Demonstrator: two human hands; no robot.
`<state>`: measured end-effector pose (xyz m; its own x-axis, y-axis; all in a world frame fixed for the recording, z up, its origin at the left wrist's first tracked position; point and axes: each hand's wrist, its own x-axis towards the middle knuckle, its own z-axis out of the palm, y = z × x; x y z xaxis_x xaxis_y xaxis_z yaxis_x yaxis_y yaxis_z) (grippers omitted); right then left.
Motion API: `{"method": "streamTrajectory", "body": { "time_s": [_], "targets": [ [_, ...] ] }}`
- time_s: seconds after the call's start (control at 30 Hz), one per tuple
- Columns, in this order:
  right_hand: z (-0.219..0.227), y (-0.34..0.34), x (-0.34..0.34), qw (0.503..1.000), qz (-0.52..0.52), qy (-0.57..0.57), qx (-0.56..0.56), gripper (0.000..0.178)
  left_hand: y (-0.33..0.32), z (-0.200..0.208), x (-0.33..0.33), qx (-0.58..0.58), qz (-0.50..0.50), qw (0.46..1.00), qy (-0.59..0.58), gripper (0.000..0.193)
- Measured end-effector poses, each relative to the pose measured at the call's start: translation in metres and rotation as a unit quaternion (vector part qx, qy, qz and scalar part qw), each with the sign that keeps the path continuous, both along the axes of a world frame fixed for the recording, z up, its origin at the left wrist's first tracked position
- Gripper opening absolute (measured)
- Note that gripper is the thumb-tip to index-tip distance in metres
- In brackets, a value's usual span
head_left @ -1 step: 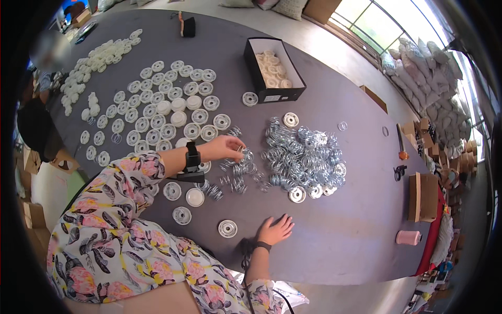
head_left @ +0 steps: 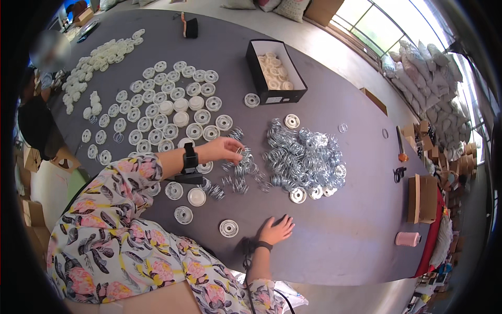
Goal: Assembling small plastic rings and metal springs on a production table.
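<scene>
Tabletop (head_left: 361,225), grey, quantity one. Far left: massed white discs (head_left: 99,57), overlapping, exact count unobtainable. Next: ring-faced white discs (head_left: 144,124), several dozen, mostly flat, with two loose springs (head_left: 118,137) among the leftmost. Toward the near side: three further discs (head_left: 174,191) in full view. At the far edge: one brush-like tool (head_left: 191,27). Left hand (head_left: 230,150): grip bent, fingertips at a small cluster of metal springs (head_left: 240,177); cannot tell whether grasping one. Nearer the body: one lone disc (head_left: 228,228). Beyond the cluster: one single disc (head_left: 251,100), just beside one open black box (head_left: 257,73), partly filled with off-white discs (head_left: 274,73); print on its near side too small to read. Right hand (head_left: 277,229): grip released, fingers spread, laid palm down on tabletop. Beyond: one large spring heap (head_left: 303,157), too tangled to count; one disc behind, four along its near and right edges. Farther right: two separate springs (head_left: 342,127), well apart; one handled tool (head_left: 402,149); one pink thread spool (head_left: 408,239); one brown carton (head_left: 426,199).
</scene>
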<state>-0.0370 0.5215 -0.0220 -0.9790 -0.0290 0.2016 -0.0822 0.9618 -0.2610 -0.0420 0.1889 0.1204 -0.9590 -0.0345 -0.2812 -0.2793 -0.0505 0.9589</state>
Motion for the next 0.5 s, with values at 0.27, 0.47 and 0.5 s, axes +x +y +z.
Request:
{"method": "streamTrajectory", "body": {
  "time_s": [0.27, 0.47, 0.5],
  "targets": [
    [0.117, -0.143, 0.030, 0.446, 0.127, -0.469, -0.752, 0.047, -0.004, 0.035, 0.098, 0.143, 0.006, 0.990, 0.010, 0.037],
    [0.126, -0.190, 0.060, 0.482, 0.149, -0.495, -0.707, 0.028, -0.021, 0.024, 0.149, 0.060, 0.092, 0.994, 0.006, 0.022],
    [0.131, -0.198, 0.067, 0.555, 0.154, -0.445, -0.686, 0.022, -0.028, 0.022, 0.157, 0.062, 0.100, 0.993, 0.007, 0.022]
  ]
}}
